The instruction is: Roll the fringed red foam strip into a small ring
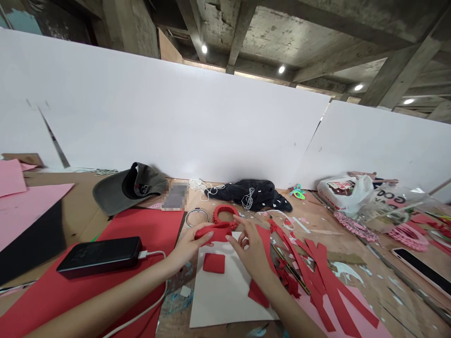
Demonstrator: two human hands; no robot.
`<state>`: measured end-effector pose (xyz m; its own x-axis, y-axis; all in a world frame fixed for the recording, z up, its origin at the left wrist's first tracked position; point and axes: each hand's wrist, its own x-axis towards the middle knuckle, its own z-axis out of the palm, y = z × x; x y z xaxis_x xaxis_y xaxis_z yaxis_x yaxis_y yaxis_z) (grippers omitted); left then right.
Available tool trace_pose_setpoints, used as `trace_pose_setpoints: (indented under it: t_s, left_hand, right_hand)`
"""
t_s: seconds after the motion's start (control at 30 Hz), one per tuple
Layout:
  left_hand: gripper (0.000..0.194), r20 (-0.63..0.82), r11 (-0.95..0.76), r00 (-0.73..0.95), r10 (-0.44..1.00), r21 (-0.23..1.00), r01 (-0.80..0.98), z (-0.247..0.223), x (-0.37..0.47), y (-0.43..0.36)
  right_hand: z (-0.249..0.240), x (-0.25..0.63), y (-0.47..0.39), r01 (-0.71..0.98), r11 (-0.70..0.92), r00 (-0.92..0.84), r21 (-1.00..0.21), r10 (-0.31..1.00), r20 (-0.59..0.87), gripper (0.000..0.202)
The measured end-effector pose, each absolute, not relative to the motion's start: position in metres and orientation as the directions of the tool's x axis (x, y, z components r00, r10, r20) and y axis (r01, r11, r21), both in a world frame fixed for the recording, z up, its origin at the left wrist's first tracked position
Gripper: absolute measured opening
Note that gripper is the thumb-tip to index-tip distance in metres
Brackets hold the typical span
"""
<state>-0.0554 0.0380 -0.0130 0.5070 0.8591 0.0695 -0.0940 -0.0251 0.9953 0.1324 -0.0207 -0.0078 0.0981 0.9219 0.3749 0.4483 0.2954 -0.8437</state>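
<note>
Mostly hidden, red foam piece pinched by left hand fingers, right hand fingers seemingly gripping its edge.

A folded strip of red foam is pinched between both hands above a white sheet, where a small red foam square lies flat just below it.
</note>
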Motion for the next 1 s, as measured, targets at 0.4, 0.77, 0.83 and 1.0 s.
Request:
trace_pose_setpoints:
  t_s: [0.4, 0.77, 0.83, 1.0]
  left_hand:
    - [0.037, 0.166, -0.139, 0.575, 0.801, 0.986, -0.091, -0.050, -0.055, 0.059]
    - [0.038, 0.151, -0.145, 0.545, 0.825, 0.988, -0.054, -0.060, -0.057, 0.060]
    - [0.040, 0.135, -0.146, 0.526, 0.840, 0.989, -0.019, -0.061, -0.061, 0.064]
    - [0.028, 0.132, -0.212, 0.538, 0.833, 0.973, 0.089, -0.059, -0.066, 0.068]
  right_hand:
    - [-0.041, 0.150, 0.001, 0.521, 0.135, 0.057, -0.843, 0.980, 0.192, 0.021]
    - [-0.041, 0.156, 0.002, 0.549, 0.143, 0.042, -0.823, 0.979, 0.198, 0.021]
    - [-0.041, 0.160, 0.004, 0.554, 0.142, 0.047, -0.820, 0.978, 0.201, 0.021]
    - [-0.038, 0.163, 0.004, 0.589, 0.139, 0.032, -0.796, 0.980, 0.196, 0.027]
